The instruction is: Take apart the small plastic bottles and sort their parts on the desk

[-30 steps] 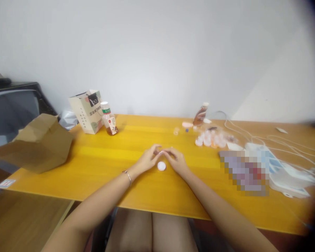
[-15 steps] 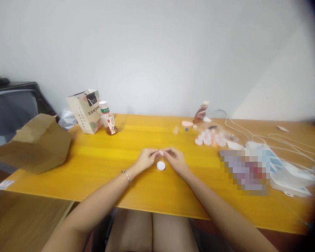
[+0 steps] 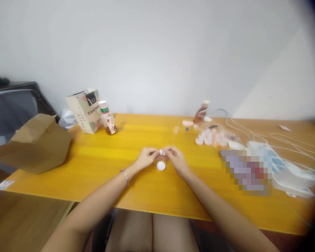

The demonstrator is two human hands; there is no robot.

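Note:
Over the middle of the table, my left hand [image 3: 146, 158] and my right hand [image 3: 176, 160] face each other with fingertips pinched. Between them they hold a small white piece with dark marks [image 3: 162, 152], too blurred to name. Something faint and reddish shows just under it. Right below the fingertips, on the table side nearer me, lies a round white lid-like disc [image 3: 161, 166], which neither hand grips. A bracelet circles my left wrist.
On the yellow table [image 3: 99, 182], a paper bag [image 3: 84, 112] and a drink bottle [image 3: 108, 119] stand back left, near a brown paper bag [image 3: 39, 143]. Rightward are a brown bottle [image 3: 201, 112], several small white containers [image 3: 211, 137], cables, a pixelated item [image 3: 248, 173] and a plastic package [image 3: 283, 171].
Between my fingertips, the small white piece now shows more of its dark-marked face, and a faint reddish part appears beneath it. Both hands stay in nearly the same place. The disc has not moved.

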